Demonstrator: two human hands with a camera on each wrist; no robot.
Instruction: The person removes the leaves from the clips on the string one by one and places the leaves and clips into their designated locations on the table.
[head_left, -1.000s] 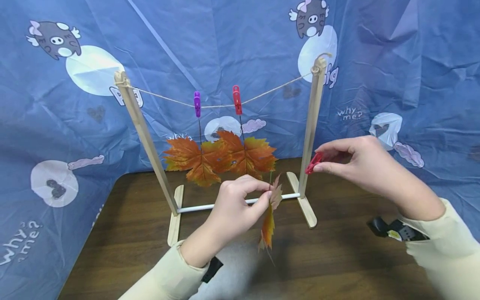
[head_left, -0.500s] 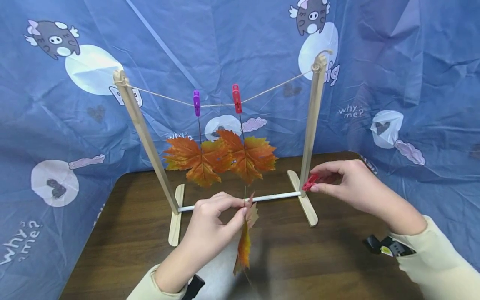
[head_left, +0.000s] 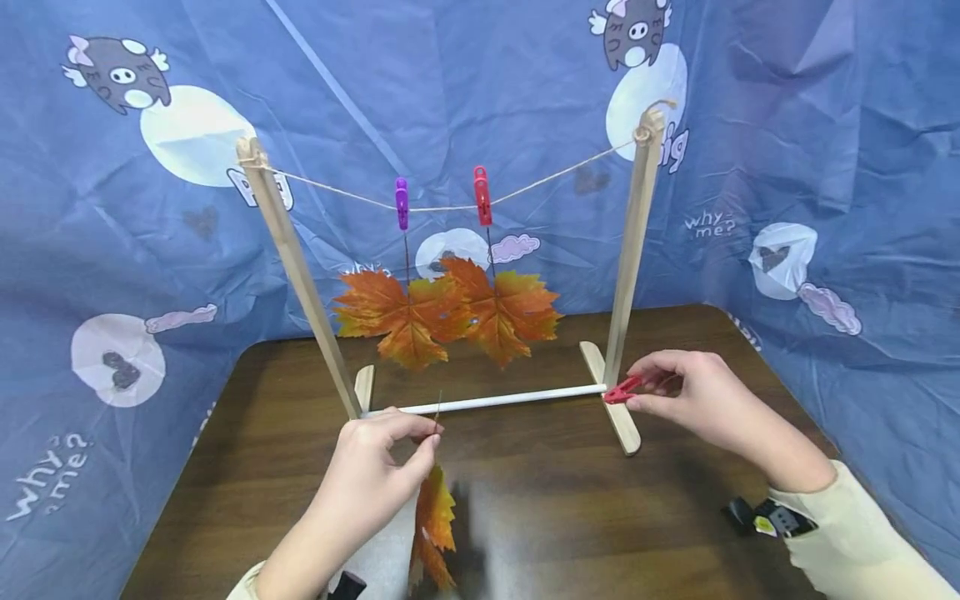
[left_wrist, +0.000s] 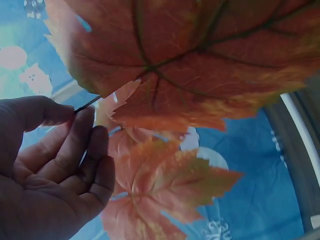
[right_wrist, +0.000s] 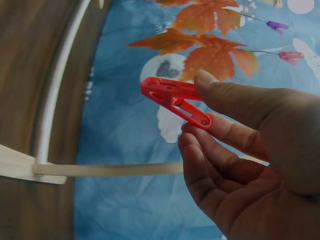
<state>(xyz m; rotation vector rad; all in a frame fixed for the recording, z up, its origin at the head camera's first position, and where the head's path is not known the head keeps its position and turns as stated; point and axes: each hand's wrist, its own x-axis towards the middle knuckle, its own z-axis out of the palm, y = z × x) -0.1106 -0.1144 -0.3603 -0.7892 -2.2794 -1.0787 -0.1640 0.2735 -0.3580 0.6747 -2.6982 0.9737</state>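
Observation:
My left hand pinches the thin stem of an orange maple leaf, which hangs below the fingers in front of the rack. The left wrist view shows that leaf large, its dark stem between thumb and forefinger. Beside the rack's right post, my right hand holds a red clothespin between thumb and fingers. In the right wrist view the clothespin has its handle ends in the grip. Two more maple leaves hang from a string, one by a purple clothespin, one by another red clothespin.
The wooden rack has a left post, a right post and a white crossbar low between them. It stands on a brown table. A blue printed cloth hangs close behind.
My left hand has moved left and down toward the person with its maple leaf. The right hand has come lower, to the foot of the right post, still holding the clothespin.

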